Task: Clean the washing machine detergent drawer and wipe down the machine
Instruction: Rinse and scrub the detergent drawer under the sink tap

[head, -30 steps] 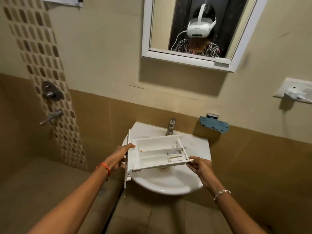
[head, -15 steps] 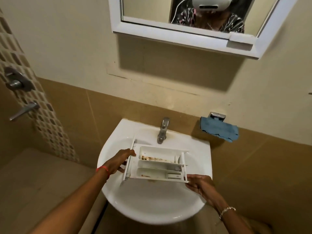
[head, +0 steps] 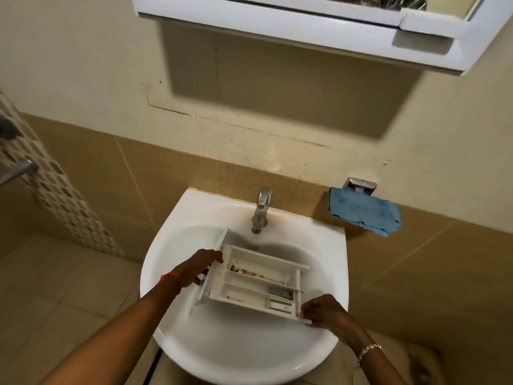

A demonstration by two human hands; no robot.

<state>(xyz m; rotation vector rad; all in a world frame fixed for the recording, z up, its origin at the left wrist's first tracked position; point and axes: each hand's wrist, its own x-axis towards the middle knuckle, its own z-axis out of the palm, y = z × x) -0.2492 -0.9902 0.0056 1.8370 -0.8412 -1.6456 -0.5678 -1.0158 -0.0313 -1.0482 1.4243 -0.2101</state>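
A beige wall with tan tiles on its lower half fills the view, and a white mirror frame [head: 277, 26] hangs across the top. Below it, a white sink [head: 249, 354] is fixed to the tiles. The detergent drawer [head: 255, 284] is held inside the basin, in front of the tap and clear of the bottom, with its open compartments facing up and its front panel at the left end. Brown residue streaks the far compartment, and a little more marks the near one. A blue cloth [head: 363, 215] hangs from a metal holder [head: 359, 186] on the tiles to the right of the sink. The left hand [head: 194, 269] grips the drawer's left end, thumb over the top edge. The right hand [head: 323, 309] pinches the near right corner with curled fingers. The chrome tap [head: 261, 211] stands at the sink's back edge. A bracelet [head: 367, 350] circles the right wrist and a red thread [head: 172, 280] the left.
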